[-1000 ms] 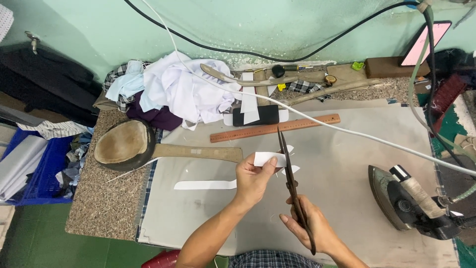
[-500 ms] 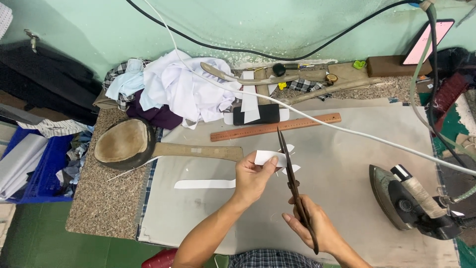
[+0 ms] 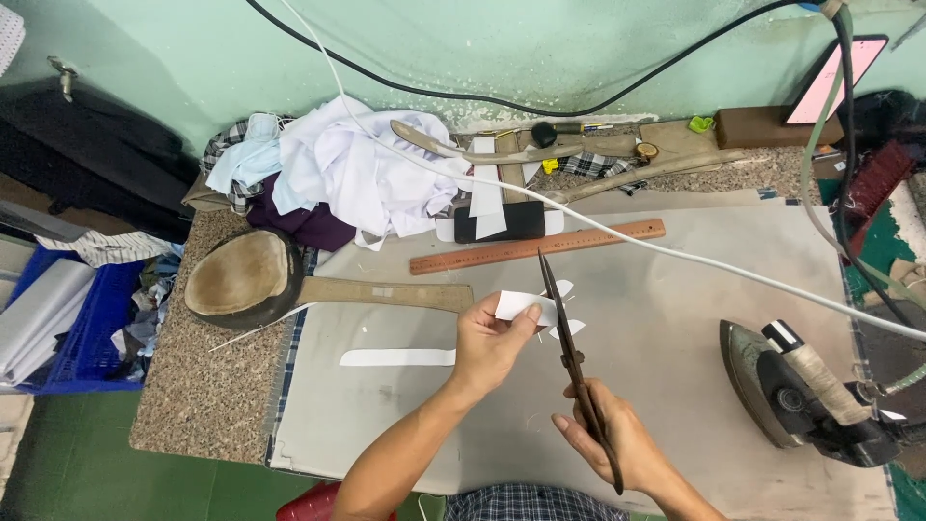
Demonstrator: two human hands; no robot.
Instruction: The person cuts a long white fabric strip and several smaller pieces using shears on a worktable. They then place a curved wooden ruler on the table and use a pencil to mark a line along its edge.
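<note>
Scissors (image 3: 571, 352) up over the pressing table (image 3: 675, 386), long dark blades pointing away from the person, and the right hand (image 3: 612, 446) has them by the handles, fingers curled tight around the grip low in the head view. The blades stand slightly parted, and a small white strip of fabric (image 3: 526, 307) sits right at them, its far end crossing the steel, with little white tabs showing on the other side of the blades.

That strip is pinched in the left hand (image 3: 490, 342), thumb and fingers closed on its near end, the palm turned toward the scissors. So the piece lies between the two hands: left hand just beside it on one side, blades touching or all but touching it on the other, right hand lower down and nearer the body.

Around them, same view: another white strip (image 3: 397, 357) lies flat on the table covering, left of the left wrist and apart from it. A wooden ruler (image 3: 537, 247) lies slanted beyond the scissor tips. A big wooden paddle-shaped block (image 3: 260, 280) rests to the left, its handle reaching toward the middle. Behind it a heap of white and coloured cloth (image 3: 338, 174) is piled against the wall. Off to the right an old iron (image 3: 801, 391) sits on the table, well apart from both hands, and a white cord (image 3: 733, 275) runs across the table above it.
</note>
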